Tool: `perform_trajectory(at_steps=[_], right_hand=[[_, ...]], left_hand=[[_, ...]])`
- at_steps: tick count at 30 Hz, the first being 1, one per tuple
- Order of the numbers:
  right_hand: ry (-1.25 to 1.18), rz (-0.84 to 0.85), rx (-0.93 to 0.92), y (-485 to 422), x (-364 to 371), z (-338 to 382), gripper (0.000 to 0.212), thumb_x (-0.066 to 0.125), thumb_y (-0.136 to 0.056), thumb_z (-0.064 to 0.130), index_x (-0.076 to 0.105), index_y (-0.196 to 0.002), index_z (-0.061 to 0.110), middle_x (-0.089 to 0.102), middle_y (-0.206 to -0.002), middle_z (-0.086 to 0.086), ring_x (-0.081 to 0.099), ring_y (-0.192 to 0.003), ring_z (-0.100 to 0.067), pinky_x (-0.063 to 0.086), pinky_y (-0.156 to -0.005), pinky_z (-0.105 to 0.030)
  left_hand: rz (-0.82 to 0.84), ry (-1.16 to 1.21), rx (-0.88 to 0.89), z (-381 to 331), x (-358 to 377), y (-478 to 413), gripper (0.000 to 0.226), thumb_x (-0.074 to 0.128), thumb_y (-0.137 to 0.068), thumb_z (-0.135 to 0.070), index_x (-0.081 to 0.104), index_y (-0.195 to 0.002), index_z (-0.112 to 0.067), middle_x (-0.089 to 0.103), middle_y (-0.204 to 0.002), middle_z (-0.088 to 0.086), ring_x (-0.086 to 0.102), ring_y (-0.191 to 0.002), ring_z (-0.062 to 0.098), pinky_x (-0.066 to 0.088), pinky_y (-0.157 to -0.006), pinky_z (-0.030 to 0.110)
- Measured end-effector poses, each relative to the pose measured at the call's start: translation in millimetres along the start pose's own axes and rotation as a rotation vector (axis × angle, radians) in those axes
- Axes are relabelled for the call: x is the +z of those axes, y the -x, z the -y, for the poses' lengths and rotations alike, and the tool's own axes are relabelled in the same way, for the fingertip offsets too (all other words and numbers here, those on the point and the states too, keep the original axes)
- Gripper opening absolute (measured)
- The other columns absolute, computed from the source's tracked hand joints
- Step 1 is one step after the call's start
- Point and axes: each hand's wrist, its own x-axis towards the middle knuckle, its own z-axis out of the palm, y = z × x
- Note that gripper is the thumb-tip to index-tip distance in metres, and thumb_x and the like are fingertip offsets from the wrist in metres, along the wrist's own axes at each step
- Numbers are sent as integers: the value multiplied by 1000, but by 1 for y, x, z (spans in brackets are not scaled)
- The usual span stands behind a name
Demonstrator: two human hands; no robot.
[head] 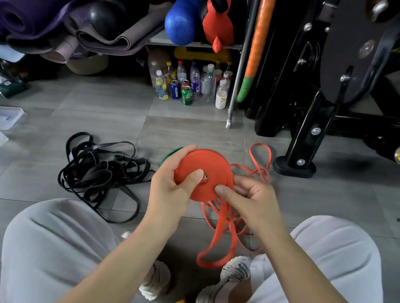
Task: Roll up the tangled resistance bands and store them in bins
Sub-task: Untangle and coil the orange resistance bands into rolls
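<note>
Red band (194, 161) sits between your hands above the floor (101, 109), most of it already wound into a flat coil (217, 165). Your left hand (169, 187) grips the coil, thumb pressed on its face near the centre hole and fingers (189, 148) curled over the far rim. Your right hand (250, 199) pinches the tail (221, 228) where it leaves the coil's lower edge, thumb on the face and the other fingers curled behind. The tail hangs in loose strands down to the floor by your shoes (234, 270), and more of it loops off to the right.

You're in the rolling step, and I judge you are well along on this band. The next move calls for feeding the tail flat onto the rim while the left hand turns the coil and keeps it squeezed so it doesn't spring loose. Watch for twists and crossed strands in the slack.

A green band (169, 154) peeks out from behind the coil. Black bands (100, 169) lie tangled on the floor to your left, not yet rolled. Two clear bins (1, 116) stand at the far left edge, well apart from you. I see no bands in them, but can't tell what else they hold.
</note>
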Motion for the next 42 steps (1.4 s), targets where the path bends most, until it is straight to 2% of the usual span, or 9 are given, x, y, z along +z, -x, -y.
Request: perform_trajectory(at_steps=[5,11,15,22,26,30,35,39,42], right_hand=[[-14,-40,0,1,3,1,27,64,-82,-1,68,-87,25,72,-70,10,67,-64,-1,51,-59,-12],[133,130,42,-10,-19,7,28,66,-79,-4,69,-87,23,72,-75,12,66,-80,-15,56,-72,-29],[255,231,39,-12,-18,10,22,71,-76,0,68,-78,22,72,-69,10,68,-73,-4,54,-72,-22],[119,157,32,-12,-21,16,23,74,-59,22,72,-81,14,71,-89,-23,67,-84,-32,53,-81,-45],[40,121,67,-9,-21,11,23,73,-63,19,74,-85,15,72,-80,-18,66,-63,-28,56,-57,-37],[-13,81,12,-7,-13,12,19,69,-74,10,73,-87,22,75,-82,-4,68,-75,-22,57,-69,-31],[0,48,-14,-7,-7,15,18,67,-79,7,69,-92,19,75,-81,-3,71,-75,-19,57,-70,-27],[96,124,63,-15,-22,19,18,70,-76,7,70,-91,16,74,-82,-5,71,-75,-25,59,-71,-34],[261,236,95,-20,-29,23,18,73,-75,9,72,-92,15,74,-90,-9,71,-80,-28,58,-77,-45]], left_hand=[[27,21,-20,8,6,8,44,62,-84,-13,54,-113,-46,57,-124,-1,56,-113,15,46,-100,42],[392,-604,354,2,-21,-10,62,62,-83,-24,35,-133,-50,43,-127,-16,45,-121,5,38,-104,22],[677,-938,455,-7,-17,-19,61,56,-83,-24,35,-138,-41,48,-123,-5,50,-114,19,44,-97,37],[586,-697,391,-15,-18,-22,50,48,-85,-16,48,-133,-31,48,-109,-1,45,-100,4,31,-92,5],[455,-590,347,-18,-17,-22,50,50,-85,-17,46,-126,-45,50,-111,-6,45,-105,-1,31,-93,6],[275,-450,301,-16,-7,-14,53,52,-82,-18,41,-113,-59,50,-109,-13,45,-102,-7,32,-87,2],[108,-252,173,-6,4,-4,50,56,-85,-14,46,-113,-53,51,-123,-14,49,-114,4,42,-97,26],[243,-536,248,-10,-5,-11,45,68,-81,-23,47,-118,-37,46,-124,-9,46,-114,6,39,-96,25],[475,-907,435,-20,-13,-21,73,74,-76,-30,36,-138,-29,37,-136,-7,39,-126,13,37,-106,34]])
